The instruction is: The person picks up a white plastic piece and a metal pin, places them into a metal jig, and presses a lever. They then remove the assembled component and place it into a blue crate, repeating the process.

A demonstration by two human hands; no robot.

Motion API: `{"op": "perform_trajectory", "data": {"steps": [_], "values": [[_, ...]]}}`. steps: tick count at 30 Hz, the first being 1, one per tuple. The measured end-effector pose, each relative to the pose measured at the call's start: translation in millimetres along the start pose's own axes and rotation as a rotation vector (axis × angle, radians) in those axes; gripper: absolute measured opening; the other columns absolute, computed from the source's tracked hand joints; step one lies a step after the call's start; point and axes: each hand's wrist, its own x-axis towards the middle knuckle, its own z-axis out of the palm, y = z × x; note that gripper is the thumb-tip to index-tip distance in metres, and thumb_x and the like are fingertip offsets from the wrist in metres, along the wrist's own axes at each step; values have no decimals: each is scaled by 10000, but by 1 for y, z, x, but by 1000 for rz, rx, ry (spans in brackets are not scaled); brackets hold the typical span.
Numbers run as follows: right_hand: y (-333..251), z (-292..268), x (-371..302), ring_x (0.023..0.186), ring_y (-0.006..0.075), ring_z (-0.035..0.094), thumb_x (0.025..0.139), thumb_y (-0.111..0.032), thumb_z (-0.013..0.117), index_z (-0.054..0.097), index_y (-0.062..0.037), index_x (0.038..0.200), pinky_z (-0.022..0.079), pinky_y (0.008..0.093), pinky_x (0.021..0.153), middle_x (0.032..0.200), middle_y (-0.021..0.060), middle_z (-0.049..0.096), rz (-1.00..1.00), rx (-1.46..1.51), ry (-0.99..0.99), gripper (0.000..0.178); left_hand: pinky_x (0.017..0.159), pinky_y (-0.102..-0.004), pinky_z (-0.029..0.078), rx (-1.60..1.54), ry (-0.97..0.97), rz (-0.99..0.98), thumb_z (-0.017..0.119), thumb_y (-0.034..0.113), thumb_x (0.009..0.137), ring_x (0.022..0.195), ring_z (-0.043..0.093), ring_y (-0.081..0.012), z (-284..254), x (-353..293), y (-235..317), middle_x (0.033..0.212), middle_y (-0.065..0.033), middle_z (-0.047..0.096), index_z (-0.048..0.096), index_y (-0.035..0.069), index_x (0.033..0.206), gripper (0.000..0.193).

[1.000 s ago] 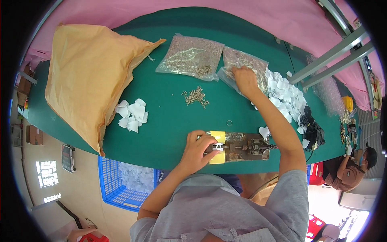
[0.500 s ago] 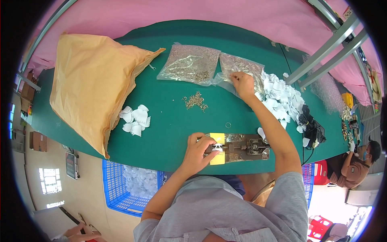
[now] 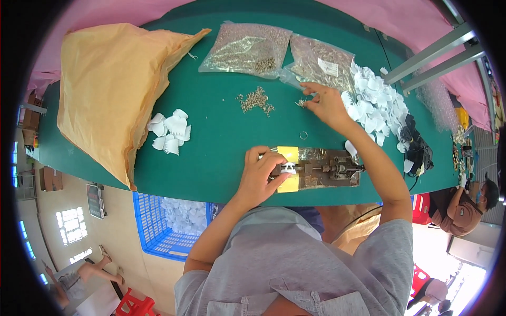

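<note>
My left hand (image 3: pixel 259 176) is closed on a small white plastic piece (image 3: pixel 288 168), pressing it at the yellow-padded end of a dark metal jig (image 3: pixel 321 168) by the table's near edge. Beyond the jig, my right hand (image 3: pixel 326 107) is curled low over the table, a few small metal parts (image 3: pixel 300 102) at its thumb and fingertips. To its left lies a loose heap of small metal parts (image 3: pixel 255 101). Just behind it is a clear plastic bag (image 3: pixel 321 62) with a white label, and a second filled clear bag (image 3: pixel 245 51) lies beside that one.
A large brown paper sack (image 3: pixel 113 100) covers the left of the green table (image 3: pixel 211 158). White scalloped pieces form a small group (image 3: pixel 171 130) and a big pile (image 3: pixel 377 102). Black cable (image 3: pixel 418 142) lies right. A blue crate (image 3: pixel 158 237) stands below. A co-worker (image 3: pixel 464 203) sits far right.
My right hand has left the bag's open edge and come down onto the bare table nearer me, uncovering the label. My left hand keeps its hold at the jig. The view has shifted.
</note>
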Motion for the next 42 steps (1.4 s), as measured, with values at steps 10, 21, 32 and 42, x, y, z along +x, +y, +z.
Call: {"op": "perform_trajectory", "data": {"steps": [10,21,32,42], "values": [[46,-8,-11,822,236,768,917,-97,728,775,-52,1028,602,341,767,929,94,786,-2,-104,-8,128,909,-391,478,16,2,34,881,140,820,1113,538,-277,-4,2,4,1093,-30,711,693,80,1062,312],[24,-2,23,819,313,759,820,-434,825,813,-88,881,590,446,766,856,117,781,271,-392,-56,352,923,-382,463,11,7,33,881,138,815,1099,530,-273,-2,3,5,1085,-18,713,685,81,1056,315],[29,-21,-15,759,168,690,876,-178,732,765,-17,962,573,326,724,833,85,748,113,33,-224,185,909,-382,473,16,22,26,886,147,812,1096,546,-272,-5,4,7,1077,-27,713,698,83,1065,321],[-67,3,-142,900,177,648,882,-45,791,767,-59,977,482,329,847,965,24,744,-135,153,-7,99,1003,-438,410,-19,7,-1,862,211,827,1136,539,-278,0,0,-2,1091,-35,689,702,111,1092,325]]}}
